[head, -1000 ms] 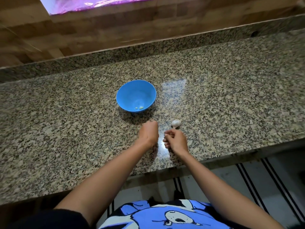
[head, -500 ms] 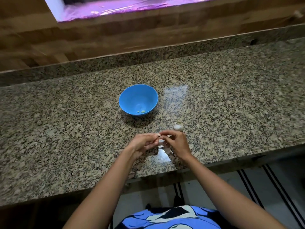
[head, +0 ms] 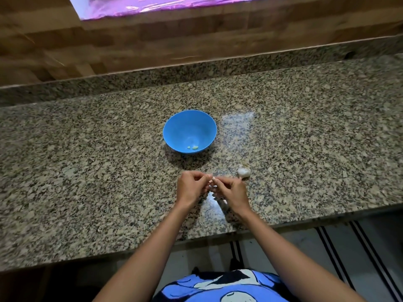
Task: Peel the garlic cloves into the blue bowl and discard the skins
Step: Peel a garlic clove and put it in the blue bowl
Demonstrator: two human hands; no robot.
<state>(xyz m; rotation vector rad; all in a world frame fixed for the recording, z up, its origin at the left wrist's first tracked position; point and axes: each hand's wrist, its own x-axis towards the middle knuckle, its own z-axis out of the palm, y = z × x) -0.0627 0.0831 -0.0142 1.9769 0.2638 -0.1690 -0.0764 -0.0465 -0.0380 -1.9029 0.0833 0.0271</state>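
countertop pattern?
Speckled granite: tan, grey and black flecks on the countertop. Head view, the only one.

Bowl [head: 189, 122]: smooth blue plastic, as I read it, with a soft sheen. Counter [head: 87, 171] under the bowl: speckled granite, polished; I see glossy glare right of the bowl. Wall [head: 196, 40] behind the bowl: matt wood-grain panels. Bulb [head: 243, 171], front-right of the bowl: white papery skin.

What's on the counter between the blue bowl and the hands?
Nothing: the head view shows bare counter between the blue bowl and the left hand and right hand. The garlic bulb sits aside, rightward.
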